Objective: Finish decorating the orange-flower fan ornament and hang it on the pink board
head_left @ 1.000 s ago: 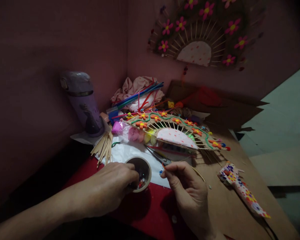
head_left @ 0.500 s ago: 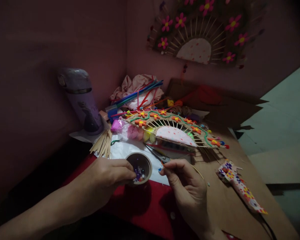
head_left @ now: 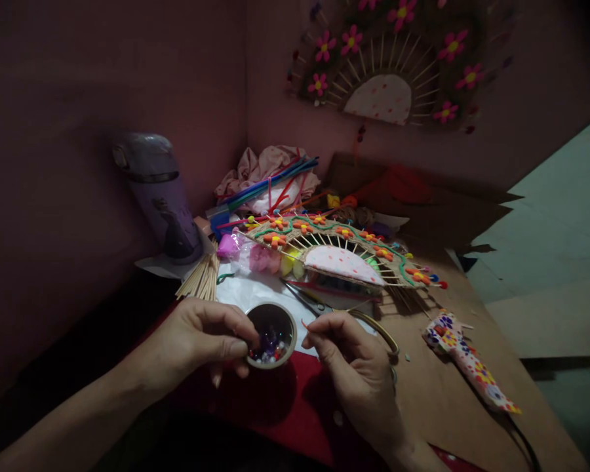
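Note:
A small round cup (head_left: 293,328) holds purple, white and red beads (head_left: 271,347). The fingers of my left hand (head_left: 201,341) reach over its left rim, index finger inside by the beads and thumb close against it. Whatever lies between these fingertips is hidden. To the right of the cup, my right hand (head_left: 356,364) pinches a thin orange strand (head_left: 304,324) between thumb and forefinger, its tip pointing up and left. Just beyond this hand lie scissors (head_left: 314,303) on white paper (head_left: 240,288).
A decorated half-round fan (head_left: 344,262) lies behind the hands. Wooden sticks (head_left: 201,278) and a purple bottle (head_left: 167,210) stand left. A flower-patterned glue gun (head_left: 472,364) with a cord lies right. Another fan (head_left: 381,98) hangs on the wall.
My left hand has drawn back leftward from inside the cup to its rim, with the thumb now showing. My right hand has shifted slightly left, and a blue bit at its fingertips no longer shows.

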### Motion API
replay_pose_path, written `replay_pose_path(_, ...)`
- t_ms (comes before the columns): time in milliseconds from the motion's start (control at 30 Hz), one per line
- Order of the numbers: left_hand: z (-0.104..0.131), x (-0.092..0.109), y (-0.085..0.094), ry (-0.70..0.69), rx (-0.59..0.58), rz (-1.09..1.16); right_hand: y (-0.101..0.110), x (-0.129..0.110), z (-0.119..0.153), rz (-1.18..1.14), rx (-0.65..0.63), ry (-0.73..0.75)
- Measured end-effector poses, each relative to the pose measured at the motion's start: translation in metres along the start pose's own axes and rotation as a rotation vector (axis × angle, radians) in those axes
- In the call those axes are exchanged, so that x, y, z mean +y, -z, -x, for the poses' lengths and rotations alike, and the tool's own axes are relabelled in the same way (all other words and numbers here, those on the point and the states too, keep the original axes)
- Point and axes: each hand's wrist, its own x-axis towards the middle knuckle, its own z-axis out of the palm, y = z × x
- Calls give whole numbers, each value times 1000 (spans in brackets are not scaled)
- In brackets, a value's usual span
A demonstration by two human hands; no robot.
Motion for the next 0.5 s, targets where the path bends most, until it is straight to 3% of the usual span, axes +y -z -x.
replay_pose_path(167,-8,2,-1,6,121,269,2,-2,-6,-214,50,-148)
replay_pose_path(300,-12,6,-2,69,133,381,4,2,-9,-391,40,-250)
replay_pose_path(400,-10,4,-4,58,120,368,6,6,-10,-490,60,-294)
replay_pose_path(500,-1,1,-11,-68,112,149,8,8,-11,-535,104,-310)
